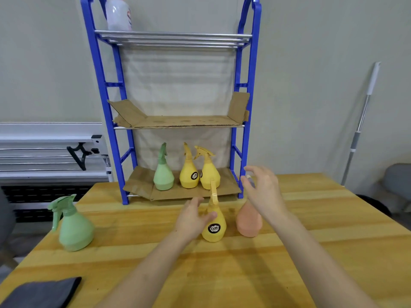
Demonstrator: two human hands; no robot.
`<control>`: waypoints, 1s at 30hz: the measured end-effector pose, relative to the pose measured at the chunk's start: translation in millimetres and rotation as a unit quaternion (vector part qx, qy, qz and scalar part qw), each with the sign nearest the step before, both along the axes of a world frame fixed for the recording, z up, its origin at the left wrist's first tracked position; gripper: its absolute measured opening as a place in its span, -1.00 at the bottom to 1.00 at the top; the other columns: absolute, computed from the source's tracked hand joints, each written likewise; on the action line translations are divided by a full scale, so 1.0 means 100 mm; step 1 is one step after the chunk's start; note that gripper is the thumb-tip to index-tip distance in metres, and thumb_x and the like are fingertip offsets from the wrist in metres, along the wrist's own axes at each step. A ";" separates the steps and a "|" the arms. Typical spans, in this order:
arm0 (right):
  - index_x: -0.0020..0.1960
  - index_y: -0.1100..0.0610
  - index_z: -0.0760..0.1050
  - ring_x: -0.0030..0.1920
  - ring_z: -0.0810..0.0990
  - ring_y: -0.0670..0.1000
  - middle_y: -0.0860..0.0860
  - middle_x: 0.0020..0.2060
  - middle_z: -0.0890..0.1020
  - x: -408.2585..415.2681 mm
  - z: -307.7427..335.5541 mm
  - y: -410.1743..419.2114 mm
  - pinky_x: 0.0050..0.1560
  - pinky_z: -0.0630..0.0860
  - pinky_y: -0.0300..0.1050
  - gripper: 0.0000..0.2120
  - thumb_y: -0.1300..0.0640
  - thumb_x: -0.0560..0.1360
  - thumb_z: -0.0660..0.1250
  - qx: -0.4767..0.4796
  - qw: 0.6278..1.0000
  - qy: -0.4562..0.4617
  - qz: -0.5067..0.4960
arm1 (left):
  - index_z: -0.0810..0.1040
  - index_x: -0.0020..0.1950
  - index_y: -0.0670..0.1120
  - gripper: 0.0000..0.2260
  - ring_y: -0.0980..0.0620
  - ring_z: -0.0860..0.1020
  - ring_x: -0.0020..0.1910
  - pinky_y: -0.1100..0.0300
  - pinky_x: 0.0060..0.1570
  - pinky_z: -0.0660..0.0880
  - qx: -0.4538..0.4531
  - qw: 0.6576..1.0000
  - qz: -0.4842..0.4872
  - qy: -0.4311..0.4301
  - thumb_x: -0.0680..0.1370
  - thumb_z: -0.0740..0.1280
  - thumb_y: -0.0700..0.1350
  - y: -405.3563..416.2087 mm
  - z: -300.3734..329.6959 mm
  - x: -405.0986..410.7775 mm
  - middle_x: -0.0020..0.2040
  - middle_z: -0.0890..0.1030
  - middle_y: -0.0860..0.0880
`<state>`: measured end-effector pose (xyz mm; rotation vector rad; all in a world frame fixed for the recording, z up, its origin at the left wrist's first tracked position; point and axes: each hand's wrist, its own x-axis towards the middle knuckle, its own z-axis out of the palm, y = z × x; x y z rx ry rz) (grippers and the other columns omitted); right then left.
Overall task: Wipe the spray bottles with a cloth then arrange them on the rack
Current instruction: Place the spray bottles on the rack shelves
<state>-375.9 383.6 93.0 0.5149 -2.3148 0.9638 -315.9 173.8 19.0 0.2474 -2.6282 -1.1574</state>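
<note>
A yellow spray bottle (215, 225) stands on the wooden table (155, 252), and my left hand (192, 216) touches its left side with the thumb on the neck, fingers loosely curled. Right of it stands a pink spray bottle (248, 221); my right hand (263, 190) hovers over its top with fingers spread, hiding the nozzle. A green spray bottle (74, 227) stands apart at the table's left. On the blue rack's (246, 134) bottom shelf stand one green bottle (163, 172) and two yellow ones (189, 172) (209, 172). A dark grey cloth (42, 293) lies at the near left corner.
The rack's middle shelf carries only a cardboard liner (178, 121). A white bottle (119, 14) stands on the top shelf. A mop handle (362, 121) leans on the wall at right. White metal rails (44, 150) lie left of the rack.
</note>
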 end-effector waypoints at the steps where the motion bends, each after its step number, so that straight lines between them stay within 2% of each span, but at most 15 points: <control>1: 0.30 0.18 0.60 0.28 0.55 0.13 0.09 0.19 0.64 0.00 -0.05 0.07 0.26 0.34 -0.19 -0.70 0.12 0.60 0.43 -0.005 1.000 -0.014 -0.003 | 0.37 0.51 0.01 -0.33 -0.03 0.46 0.41 0.01 0.38 0.43 0.002 1.000 -0.001 -0.006 0.48 0.53 0.14 0.04 -0.04 -0.01 0.42 0.45 -0.01; 5: 0.48 0.14 0.45 0.38 0.49 0.10 0.07 0.34 0.55 0.00 -0.27 0.26 0.36 0.42 -0.03 -0.42 0.00 0.54 0.52 -0.028 0.995 -0.094 -0.010 | 0.28 0.56 -0.01 -0.21 -0.06 0.40 0.45 0.05 0.38 0.40 -0.002 0.999 0.001 -0.042 0.43 0.57 0.11 0.19 -0.21 -0.07 0.45 0.41 -0.05; 9: 0.59 0.08 0.31 0.46 0.45 0.11 0.05 0.45 0.50 -0.05 -0.56 0.34 0.42 0.45 0.09 -0.14 -0.16 0.42 0.59 -0.061 0.972 -0.227 -0.011 | 0.29 0.54 -0.02 -0.23 -0.09 0.45 0.38 0.04 0.35 0.42 0.007 0.999 0.018 -0.035 0.44 0.56 0.11 0.27 -0.33 -0.08 0.41 0.42 -0.05; 11: 0.53 0.03 0.36 0.39 0.51 0.09 0.00 0.38 0.56 -0.10 -0.75 0.34 0.33 0.52 0.08 -0.06 -0.33 0.30 0.59 -0.044 0.961 -0.271 -0.008 | 0.27 0.54 0.02 -0.22 -0.11 0.43 0.40 -0.02 0.38 0.41 0.004 0.999 0.020 -0.037 0.43 0.55 0.14 0.28 -0.36 -0.08 0.41 0.38 -0.05; 13: 0.43 0.02 0.43 0.23 0.57 0.05 -0.04 0.21 0.61 -0.10 -0.87 0.33 0.13 0.52 -0.06 -0.20 -0.21 0.31 0.64 -0.027 0.954 -0.299 0.007 | 0.24 0.56 0.05 -0.18 -0.13 0.40 0.41 -0.04 0.39 0.39 -0.010 0.999 0.019 -0.045 0.41 0.55 0.16 0.27 -0.38 -0.08 0.40 0.35 -0.04; 15: 0.41 0.03 0.42 0.18 0.56 0.05 -0.04 0.15 0.59 -0.08 -0.96 0.30 0.05 0.44 -0.14 -0.33 0.01 0.39 0.62 -0.017 0.954 -0.299 0.023 | 0.24 0.56 0.05 -0.17 -0.12 0.41 0.40 -0.03 0.39 0.40 -0.010 0.999 0.015 -0.043 0.40 0.56 0.15 0.26 -0.39 -0.07 0.39 0.36 -0.03; 17: 0.40 0.04 0.42 0.18 0.55 0.06 -0.03 0.14 0.58 -0.07 -0.98 0.26 0.05 0.42 -0.14 -0.38 0.08 0.42 0.60 -0.017 0.957 -0.289 0.029 | 0.25 0.56 0.03 -0.17 -0.08 0.43 0.39 0.01 0.37 0.41 -0.007 0.999 0.013 -0.034 0.40 0.58 0.13 0.25 -0.37 -0.07 0.39 0.39 -0.02; 21: 0.36 0.01 0.44 0.18 0.59 0.07 -0.05 0.12 0.60 -0.06 -0.88 0.16 0.14 0.56 0.01 -0.40 0.01 0.40 0.58 -0.016 0.963 -0.265 0.039 | 0.28 0.55 0.01 -0.19 -0.05 0.46 0.39 0.06 0.29 0.45 0.008 1.000 0.028 0.008 0.40 0.59 0.11 0.19 -0.24 -0.05 0.42 0.45 -0.01; 24: 0.39 -0.05 0.42 0.18 0.60 0.04 -0.08 0.15 0.61 -0.01 -0.68 0.07 0.17 0.61 0.08 -0.34 -0.03 0.37 0.59 -0.039 0.970 -0.236 0.051 | 0.27 0.53 0.00 -0.19 -0.04 0.47 0.40 0.05 0.28 0.47 0.018 0.997 0.044 0.054 0.40 0.59 0.12 0.08 -0.01 -0.02 0.45 0.47 -0.01; 27: 0.43 -0.10 0.34 0.18 0.61 0.04 -0.08 0.20 0.61 0.03 -0.37 -0.05 0.17 0.61 0.06 -0.25 -0.04 0.34 0.63 -0.078 0.974 -0.206 0.061 | 0.29 0.49 0.01 -0.23 -0.02 0.49 0.37 0.08 0.25 0.48 0.025 0.992 0.061 0.110 0.40 0.60 0.07 -0.07 0.33 0.03 0.38 0.51 0.01; 30: 0.39 -0.14 0.33 0.15 0.60 0.03 -0.10 0.17 0.61 0.06 0.05 -0.21 0.09 0.58 -0.02 -0.26 -0.06 0.35 0.64 -0.094 0.981 -0.149 0.075 | 0.34 0.44 0.07 -0.29 0.04 0.51 0.33 0.03 0.27 0.51 0.026 0.982 0.063 0.175 0.39 0.61 0.09 -0.26 0.77 0.10 0.33 0.53 0.12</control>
